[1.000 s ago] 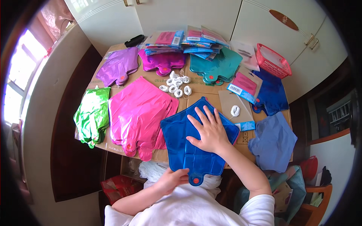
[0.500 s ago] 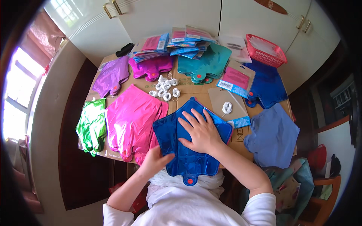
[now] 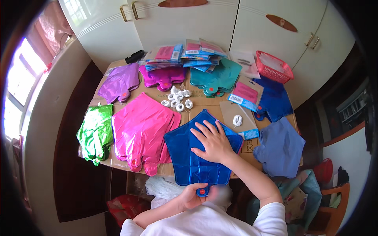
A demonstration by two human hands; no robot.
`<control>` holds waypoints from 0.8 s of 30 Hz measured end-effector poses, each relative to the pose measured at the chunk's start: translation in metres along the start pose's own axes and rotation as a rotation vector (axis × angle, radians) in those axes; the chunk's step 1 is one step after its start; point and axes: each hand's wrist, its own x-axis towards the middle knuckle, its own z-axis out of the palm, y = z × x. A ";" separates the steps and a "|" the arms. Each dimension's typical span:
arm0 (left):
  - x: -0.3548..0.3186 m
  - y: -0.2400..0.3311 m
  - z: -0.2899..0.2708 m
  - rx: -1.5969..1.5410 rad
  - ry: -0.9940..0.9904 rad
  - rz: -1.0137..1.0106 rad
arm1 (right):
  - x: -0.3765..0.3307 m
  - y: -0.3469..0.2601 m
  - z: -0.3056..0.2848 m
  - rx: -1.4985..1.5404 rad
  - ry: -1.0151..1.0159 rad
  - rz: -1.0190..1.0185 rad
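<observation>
A flat dark-blue foil balloon [image 3: 179, 157], star-like with blunt points, lies at the table's near edge, its tab with a red mark hanging over. My right hand [image 3: 212, 143] rests flat on its upper middle, fingers spread. Down at the tab, my left hand [image 3: 193, 196] grips the balloon, thumb on top and the other fingers underneath, partly hidden. A pink layer peeks out under the balloon's right edge. Just beyond it are a backing card [image 3: 232, 112] and a coil of white ribbon [image 3: 237, 120].
Pink [image 3: 141, 129], green [image 3: 96, 131], purple [image 3: 118, 82], magenta [image 3: 163, 78], teal [image 3: 216, 76] and pale-blue balloons [image 3: 281, 145] surround it. Several ribbon coils [image 3: 177, 96] lie mid-table. Packaged sets [image 3: 197, 55] stand stacked behind, near a pink basket [image 3: 275, 67].
My left hand has moved from the balloon's lower left edge to its bottom tab and taken hold there. The right hand stays flat on the foil. The view has shifted slightly.
</observation>
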 end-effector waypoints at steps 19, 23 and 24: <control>-0.009 -0.010 0.006 0.532 0.163 0.268 | 0.092 0.064 -0.025 0.293 -0.381 0.621; -0.008 -0.003 0.001 0.400 0.101 0.087 | 0.096 0.087 -0.008 0.271 -0.460 0.620; -0.009 -0.001 0.004 0.366 0.122 0.063 | 0.099 0.087 -0.009 0.268 -0.480 0.640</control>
